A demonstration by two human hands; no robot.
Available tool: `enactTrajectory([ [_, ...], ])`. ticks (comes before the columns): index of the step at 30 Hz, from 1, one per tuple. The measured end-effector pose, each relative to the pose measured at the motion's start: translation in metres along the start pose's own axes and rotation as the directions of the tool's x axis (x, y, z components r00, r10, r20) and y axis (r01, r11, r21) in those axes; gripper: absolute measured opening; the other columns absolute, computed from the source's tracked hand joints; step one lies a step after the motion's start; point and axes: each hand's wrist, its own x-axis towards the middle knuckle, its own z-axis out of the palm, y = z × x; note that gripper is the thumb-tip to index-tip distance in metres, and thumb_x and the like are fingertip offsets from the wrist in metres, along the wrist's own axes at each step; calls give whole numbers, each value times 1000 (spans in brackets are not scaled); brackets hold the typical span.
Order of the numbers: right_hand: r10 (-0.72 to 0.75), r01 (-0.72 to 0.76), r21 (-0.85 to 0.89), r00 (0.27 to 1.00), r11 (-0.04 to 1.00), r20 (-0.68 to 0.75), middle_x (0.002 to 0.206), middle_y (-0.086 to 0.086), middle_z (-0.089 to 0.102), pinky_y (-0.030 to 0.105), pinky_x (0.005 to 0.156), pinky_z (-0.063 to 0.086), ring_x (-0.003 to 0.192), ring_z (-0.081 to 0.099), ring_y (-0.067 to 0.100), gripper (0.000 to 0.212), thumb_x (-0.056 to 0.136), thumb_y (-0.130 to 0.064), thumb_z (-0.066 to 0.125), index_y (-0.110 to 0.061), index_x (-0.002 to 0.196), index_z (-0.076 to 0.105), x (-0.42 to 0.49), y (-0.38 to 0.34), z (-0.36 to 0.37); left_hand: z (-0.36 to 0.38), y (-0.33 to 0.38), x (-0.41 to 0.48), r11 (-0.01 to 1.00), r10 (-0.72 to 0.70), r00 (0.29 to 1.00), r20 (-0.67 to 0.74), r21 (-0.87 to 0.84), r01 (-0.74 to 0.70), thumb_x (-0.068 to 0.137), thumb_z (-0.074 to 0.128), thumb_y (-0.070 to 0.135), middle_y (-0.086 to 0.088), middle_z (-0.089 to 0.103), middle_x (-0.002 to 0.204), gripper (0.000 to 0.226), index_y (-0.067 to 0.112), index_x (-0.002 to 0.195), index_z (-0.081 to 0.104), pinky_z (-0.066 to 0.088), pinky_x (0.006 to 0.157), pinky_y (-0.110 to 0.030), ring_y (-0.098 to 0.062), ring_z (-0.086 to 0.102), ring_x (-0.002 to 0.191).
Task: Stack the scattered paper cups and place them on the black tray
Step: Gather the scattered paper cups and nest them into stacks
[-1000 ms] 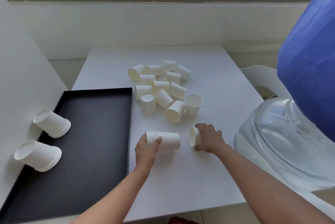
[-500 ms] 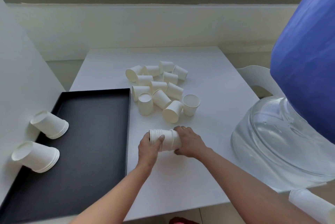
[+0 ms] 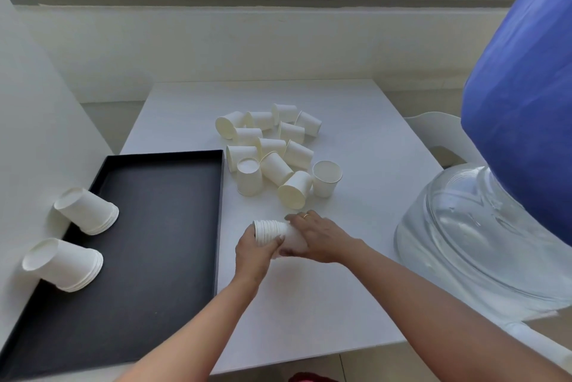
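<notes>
A stack of white paper cups [image 3: 272,231] lies on its side just above the white table, rims to the left. My left hand [image 3: 255,253] grips its rim end and my right hand [image 3: 318,237] covers its base end. Behind them lies a pile of several loose white cups [image 3: 272,149], most on their sides, one upright [image 3: 326,179]. The black tray [image 3: 148,227] sits at the left. Two more cup stacks, one nearer the pile [image 3: 88,211] and one closer to me [image 3: 63,264], rest tilted on the tray's left edge, against a white wall.
A large clear water bottle [image 3: 483,242] with a blue cover [image 3: 523,109] stands at the right, close to the table edge. A white chair back [image 3: 439,134] shows behind it. A white wall panel [image 3: 37,121] borders the tray on the left.
My right hand carried a single cup leftward and pushed it onto the base end of the stack held by my left hand. Both hands now grip the stack together.
</notes>
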Motion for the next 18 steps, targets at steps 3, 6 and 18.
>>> enactTrajectory([
  [3, 52, -44, 68, 991, 997, -121, 143, 5, 40, 39, 100, 36, 132, 34, 23, 70, 90, -56, 45, -18, 144, 25, 3, 10, -14, -3, -1, 1, 1000, -1, 998, -69, 10, 2, 78, 72, 20, -2, 59, 80, 23, 10, 90, 55, 42, 58, -24, -19, 54, 74],
  [6, 106, -116, -32, 969, 993, -223, 150, 5, 28, 39, 98, 40, 135, 28, 23, 64, 91, -44, 51, -14, 143, 28, 8, 22, -28, -6, -1, 0, 1000, -14, 996, -90, 8, 15, 79, 70, 19, -1, 59, 81, 21, 11, 90, 55, 43, 61, -26, -19, 55, 76],
  [18, 286, -271, -249, 958, 930, 26, 159, 5, 5, 43, 103, 39, 141, 16, 27, 57, 91, -30, 51, -9, 140, 32, 25, 54, -41, -12, -3, -3, 998, -61, 994, -89, -35, 58, 79, 70, 19, -1, 61, 88, 25, 13, 99, 56, 43, 60, -21, -15, 56, 79],
])
